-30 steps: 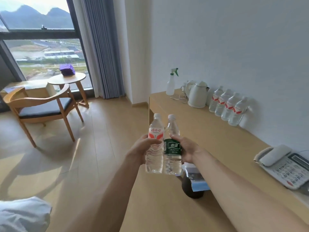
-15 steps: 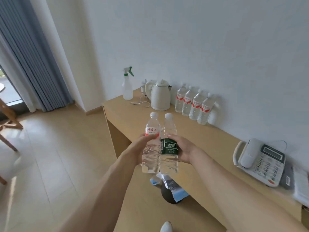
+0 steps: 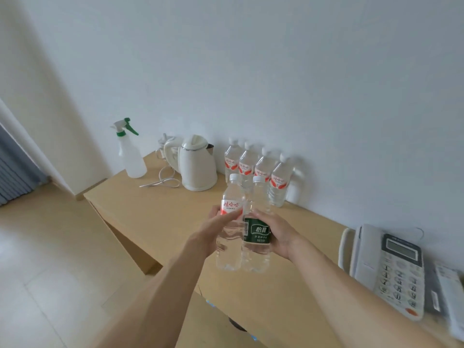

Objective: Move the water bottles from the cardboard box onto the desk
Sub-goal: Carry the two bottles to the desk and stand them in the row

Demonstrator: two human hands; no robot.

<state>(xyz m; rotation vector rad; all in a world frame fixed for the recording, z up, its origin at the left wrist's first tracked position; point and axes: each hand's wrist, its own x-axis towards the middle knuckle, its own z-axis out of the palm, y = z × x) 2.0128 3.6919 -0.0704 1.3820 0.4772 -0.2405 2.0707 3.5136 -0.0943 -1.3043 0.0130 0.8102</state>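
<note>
I hold two upright water bottles side by side above the wooden desk. My left hand grips the red-labelled bottle. My right hand grips the green-labelled bottle. Behind them, a row of several red-labelled bottles stands on the desk against the wall. The cardboard box is out of view.
A white kettle with its cord stands left of the bottle row, and a spray bottle sits near the desk's far left end. A white desk phone lies at the right. A dark object sits on the floor below the desk's front edge.
My view has swung right, away from the window and chair, toward the wall. Both hands have carried the two bottles over the desk, closer to the bottle row.
</note>
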